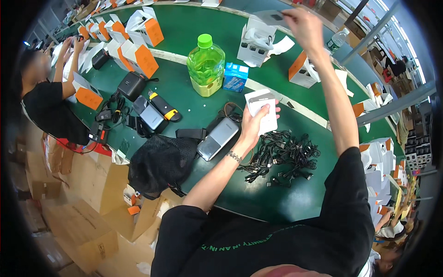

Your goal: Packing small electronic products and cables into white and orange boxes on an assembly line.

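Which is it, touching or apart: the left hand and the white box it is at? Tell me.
Touching. The head view shows the left hand gripping the white box, thumb laid across its front, held just above the green table.

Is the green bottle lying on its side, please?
No, the green bottle stands upright on the table, cap on top, beside a blue carton.

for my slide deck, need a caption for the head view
Left hand holds a white box; right hand reaches over the green table.
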Motion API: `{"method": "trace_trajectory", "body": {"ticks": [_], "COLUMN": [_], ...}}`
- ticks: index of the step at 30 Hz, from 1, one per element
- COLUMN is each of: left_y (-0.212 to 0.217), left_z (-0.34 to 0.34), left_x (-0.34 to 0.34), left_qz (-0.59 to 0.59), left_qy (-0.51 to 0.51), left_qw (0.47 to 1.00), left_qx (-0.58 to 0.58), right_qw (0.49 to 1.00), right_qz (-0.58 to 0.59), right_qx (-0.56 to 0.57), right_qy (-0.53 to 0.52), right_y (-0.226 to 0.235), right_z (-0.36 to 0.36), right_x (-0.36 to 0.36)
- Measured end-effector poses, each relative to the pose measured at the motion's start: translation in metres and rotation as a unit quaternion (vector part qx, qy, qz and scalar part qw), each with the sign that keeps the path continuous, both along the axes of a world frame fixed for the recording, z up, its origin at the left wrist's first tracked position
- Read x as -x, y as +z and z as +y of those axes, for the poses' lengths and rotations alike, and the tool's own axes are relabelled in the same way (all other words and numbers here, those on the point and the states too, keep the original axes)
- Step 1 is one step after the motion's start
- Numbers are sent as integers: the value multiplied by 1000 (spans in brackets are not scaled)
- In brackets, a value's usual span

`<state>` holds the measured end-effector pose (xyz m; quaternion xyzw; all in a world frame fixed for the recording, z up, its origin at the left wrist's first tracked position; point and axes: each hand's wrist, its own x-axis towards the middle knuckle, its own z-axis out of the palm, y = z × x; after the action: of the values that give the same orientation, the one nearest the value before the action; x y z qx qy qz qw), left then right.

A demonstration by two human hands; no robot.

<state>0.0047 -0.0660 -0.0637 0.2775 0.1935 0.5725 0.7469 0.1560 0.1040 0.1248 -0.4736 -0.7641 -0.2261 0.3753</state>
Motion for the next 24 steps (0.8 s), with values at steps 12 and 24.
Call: {"method": "trace_trajectory", "body": {"ticks": [12,24], "left_y": [9,6], "left_z": [1,-3], "left_x": [-11,2], "left_qz": [3,34], "left_qy": [-11,41], "left_qw": [1000,998], "left_qx": [-22,-24], "right_qw": [913,879], "right_qz": [-348,-88], "right_qx": [185,462], "right_qy": [-105,76], "right_y": [-105,-124], "right_z": [111,-194], "right_x": [0,-56]}}
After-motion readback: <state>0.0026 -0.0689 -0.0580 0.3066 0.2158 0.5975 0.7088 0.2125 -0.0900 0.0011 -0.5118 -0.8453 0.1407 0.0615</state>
